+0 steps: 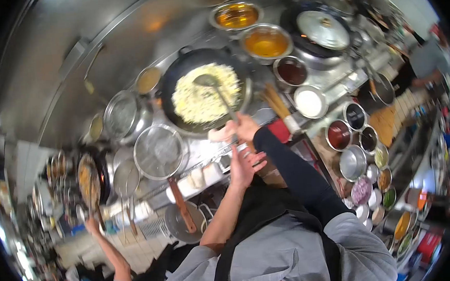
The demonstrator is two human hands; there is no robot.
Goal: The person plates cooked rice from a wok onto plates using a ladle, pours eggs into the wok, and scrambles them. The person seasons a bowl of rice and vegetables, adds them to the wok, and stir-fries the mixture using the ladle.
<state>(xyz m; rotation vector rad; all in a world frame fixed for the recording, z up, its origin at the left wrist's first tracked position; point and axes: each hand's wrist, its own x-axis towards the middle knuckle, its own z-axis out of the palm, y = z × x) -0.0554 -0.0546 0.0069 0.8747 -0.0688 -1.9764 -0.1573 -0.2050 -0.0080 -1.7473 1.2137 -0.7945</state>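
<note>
A ladle (220, 95) rests with its bowl on the pale, shredded or grain-like food (191, 98) inside a large black wok (168, 87). My right hand (246, 128), in a dark sleeve, is closed around the ladle's handle. A pale cloth (222, 133) shows beside that hand. Just below, near the lower end of the handle, my left hand (243, 166) has its fingers spread; it holds nothing that I can see.
Metal bowls of amber liquid (266, 42), a dark red sauce pot (290, 71) and a white-filled bowl (310, 101) stand right of the wok. A wooden-handled strainer (158, 152) lies to its left. Ingredient containers (361, 190) line the right. Another person's hand (92, 225) works at left.
</note>
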